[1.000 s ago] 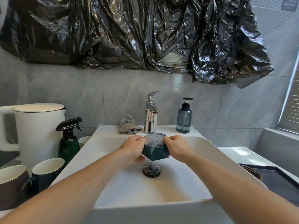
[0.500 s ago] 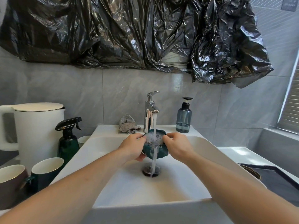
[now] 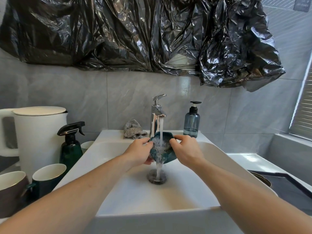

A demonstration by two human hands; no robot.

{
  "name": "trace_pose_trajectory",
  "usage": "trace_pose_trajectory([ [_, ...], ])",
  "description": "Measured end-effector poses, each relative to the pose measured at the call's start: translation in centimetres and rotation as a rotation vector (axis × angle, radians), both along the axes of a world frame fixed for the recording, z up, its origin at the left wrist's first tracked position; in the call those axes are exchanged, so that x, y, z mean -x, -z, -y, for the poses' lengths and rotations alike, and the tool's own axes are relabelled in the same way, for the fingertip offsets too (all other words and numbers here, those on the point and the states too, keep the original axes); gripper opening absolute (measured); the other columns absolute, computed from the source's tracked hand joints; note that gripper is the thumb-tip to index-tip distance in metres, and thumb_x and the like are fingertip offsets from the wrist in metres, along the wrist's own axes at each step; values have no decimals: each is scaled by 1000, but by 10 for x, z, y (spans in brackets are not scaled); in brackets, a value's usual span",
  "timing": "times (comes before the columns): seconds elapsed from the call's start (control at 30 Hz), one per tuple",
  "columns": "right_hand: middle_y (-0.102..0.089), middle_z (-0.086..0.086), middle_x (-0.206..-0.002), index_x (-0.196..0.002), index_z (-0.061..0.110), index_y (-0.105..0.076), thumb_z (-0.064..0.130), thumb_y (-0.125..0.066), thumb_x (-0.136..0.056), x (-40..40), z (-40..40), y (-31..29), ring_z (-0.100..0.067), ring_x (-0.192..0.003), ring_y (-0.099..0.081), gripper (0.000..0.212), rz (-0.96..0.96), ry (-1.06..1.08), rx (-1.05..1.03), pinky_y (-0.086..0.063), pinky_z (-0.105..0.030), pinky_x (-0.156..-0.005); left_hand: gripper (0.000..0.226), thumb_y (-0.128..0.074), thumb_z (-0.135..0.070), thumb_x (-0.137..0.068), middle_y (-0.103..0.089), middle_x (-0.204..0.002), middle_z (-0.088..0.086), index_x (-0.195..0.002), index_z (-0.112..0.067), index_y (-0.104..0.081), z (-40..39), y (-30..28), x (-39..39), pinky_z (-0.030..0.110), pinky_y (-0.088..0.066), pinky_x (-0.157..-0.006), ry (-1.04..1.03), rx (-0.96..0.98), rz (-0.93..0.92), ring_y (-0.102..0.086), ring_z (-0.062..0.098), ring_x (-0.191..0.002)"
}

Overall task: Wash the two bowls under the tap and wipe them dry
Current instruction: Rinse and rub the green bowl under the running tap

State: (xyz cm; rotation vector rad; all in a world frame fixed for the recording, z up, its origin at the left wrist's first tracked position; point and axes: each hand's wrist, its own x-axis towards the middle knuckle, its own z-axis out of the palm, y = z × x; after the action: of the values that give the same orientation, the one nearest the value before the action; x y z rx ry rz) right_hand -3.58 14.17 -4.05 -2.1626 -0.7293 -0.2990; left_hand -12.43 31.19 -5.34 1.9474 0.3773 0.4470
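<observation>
So, L to R: far left stands a white kettle [image 3: 39, 132] w/ a flat lid, and in front of it two mugs at the frame edge, a brown mug [image 3: 11, 188] and a dark green mug [image 3: 48, 178], both white inside. Just right of the kettle is a dark green spray bottle [image 3: 70, 146] w/ black trigger; a small white cup [image 3: 87, 146] peeks out behind it, mostly hidden.

White sink [image 3: 209, 154] fills the middle. On its back ledge a crumpled grey cloth [image 3: 132, 130] lies just left of the chrome tap [image 3: 157, 115], which is running.

Left hand [image 3: 138, 153] grips the left rim of the teal bowl [image 3: 169, 157], fingers curled over the edge, thumb below. Right hand [image 3: 184, 151] pinches the right rim the same way. Bowl is held over the sink directly under the stream, tipped toward the camera so its inside faces the view; water hits the inside, foams, and spills off the lower edge down onto the drain [image 3: 157, 178].

Vs. 1 s ago: bowl was upright and brim-full; half a sec ago it was already tilting; now it's tipped further and emptying. Hands barely shifted, nothing else moved.

Right of the tap stands a blue-grey pump soap bottle [image 3: 191, 123] on the ledge. Above, crinkled black plastic sheeting [image 3: 135, 34] covers the wall. Far right: a dark mat [image 3: 290, 184] on the counter w/ a round rim part-hidden, can't tell what it is.
</observation>
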Motion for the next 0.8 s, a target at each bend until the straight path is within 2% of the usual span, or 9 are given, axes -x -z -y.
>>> trace_pose_trajectory([
  [0.13,-61,4,-54,-94,31,-76,38,-50,-94,-2,-2,1,-16,-48,-50,27,16,-11,-15,-41,-26,-48,29,-47,-22,-111,-76,-104,16,-129,-22,-70,0,1,0,29,-63,-64,18,42,54,-70,25,-74],
  [0.2,-59,4,-54,-97,34,-76,38,-49,-95,-4,-2,2,-15,-48,-48,27,23,-18,-25,-40,-26,-47,29,-49,-22,-111,-78,-102,13,-130,-25,-70,-2,2,-2,34,-66,-71,14,31,78,-71,26,-75],
  [0.27,-57,5,-52,-101,36,-76,36,-49,-97,-4,-3,3,-13,-46,-45,27,28,-35,-36,-36,-25,-45,28,-50,-25,-110,-80,-103,13,-131,-30,-68,-3,3,-4,46,-66,-83,-6,3,96,-76,31,-81],
  [0.33,-58,6,-53,-106,38,-75,34,-49,-99,-4,-2,3,-12,-47,-44,27,29,-57,-45,-35,-25,-46,32,-51,-26,-109,-80,-101,11,-137,-32,-65,-3,3,-5,47,-65,-87,-26,2,116,-78,34,-92],
  [0.4,-62,5,-59,-113,43,-73,33,-49,-100,-4,-3,3,-11,-49,-46,30,25,-81,-47,-37,-25,-48,33,-51,-26,-109,-80,-101,9,-140,-32,-63,-2,2,-5,45,-65,-88,-35,1,126,-77,33,-95],
  [0.6,-71,4,-74,-127,44,-69,26,-48,-100,-6,-3,5,-7,-51,-46,39,-11,-143,-53,-40,-24,-50,32,-53,-26,-107,-80,-90,7,-135,-38,-64,-3,2,-4,54,-62,-89,-50,-95,152,-74,37,-93],
  [0.73,-76,1,-81,-132,43,-67,24,-47,-100,-8,-3,5,-5,-50,-47,42,-6,-148,-47,-40,-25,-52,30,-56,-28,-105,-78,-92,-3,-131,-40,-64,-3,1,-3,53,-61,-91,-74,-141,160,-73,28,-94],
  [0.8,-77,4,-88,-136,43,-64,23,-46,-101,-6,-2,5,-5,-60,-55,43,-21,-158,-43,-41,-24,-55,28,-57,-28,-103,-78,-93,-5,-126,-42,-64,-3,1,-2,53,-60,-92,-77,-145,158,-72,25,-94],
])
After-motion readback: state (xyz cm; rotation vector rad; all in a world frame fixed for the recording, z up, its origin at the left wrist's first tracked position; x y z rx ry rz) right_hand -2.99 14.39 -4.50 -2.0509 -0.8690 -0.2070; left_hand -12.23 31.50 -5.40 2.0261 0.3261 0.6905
